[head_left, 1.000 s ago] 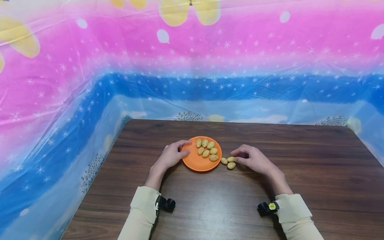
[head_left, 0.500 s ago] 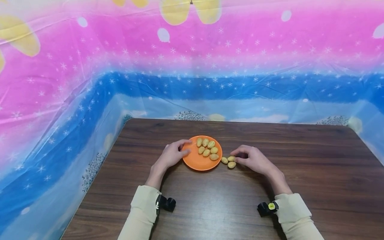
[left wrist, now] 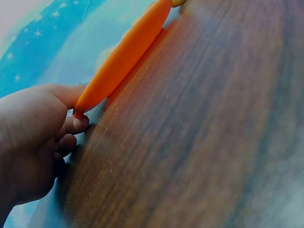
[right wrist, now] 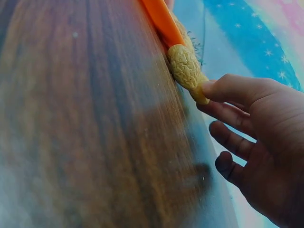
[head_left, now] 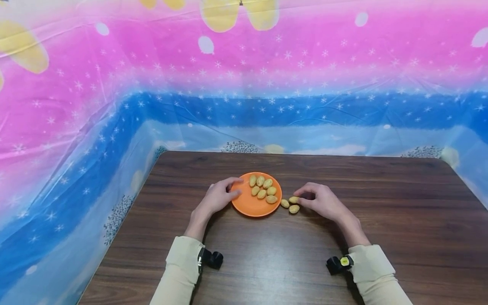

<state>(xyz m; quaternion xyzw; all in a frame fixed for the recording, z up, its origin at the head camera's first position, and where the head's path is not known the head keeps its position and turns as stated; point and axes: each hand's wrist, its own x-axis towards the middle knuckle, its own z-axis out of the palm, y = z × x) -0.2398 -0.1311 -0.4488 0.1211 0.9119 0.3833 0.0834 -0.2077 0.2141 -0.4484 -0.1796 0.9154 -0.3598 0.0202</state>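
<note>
An orange plate (head_left: 248, 207) bears several wrinkled, yellow-tan walnuts (head_left: 261, 194) on its far and right side. My left hand (head_left: 219, 195) pinches the plate's left rim, thumb and fingers on either side of it in the left wrist view. To the right of the plate, three more walnuts lie close together. My right hand (head_left: 324, 202) pinches the farther right one, a walnut (head_left: 293, 199), between thumb and forefinger; the other fingers are loosely bent. In the right wrist view a nearer walnut (right wrist: 184, 64) partly hides the pinched one.
The dark wood table (head_left: 244, 254) reaches to a patterned pink and blue cloth (head_left: 244, 106) hanging behind and at the left. Both wrists carry black cameras; the left camera (head_left: 215, 260) and right camera (head_left: 335, 265) sit at the sleeve cuffs.
My right hand, with the pinched walnut, has shifted very slightly up in the head view. My left hand and the plate stay where they were.
</note>
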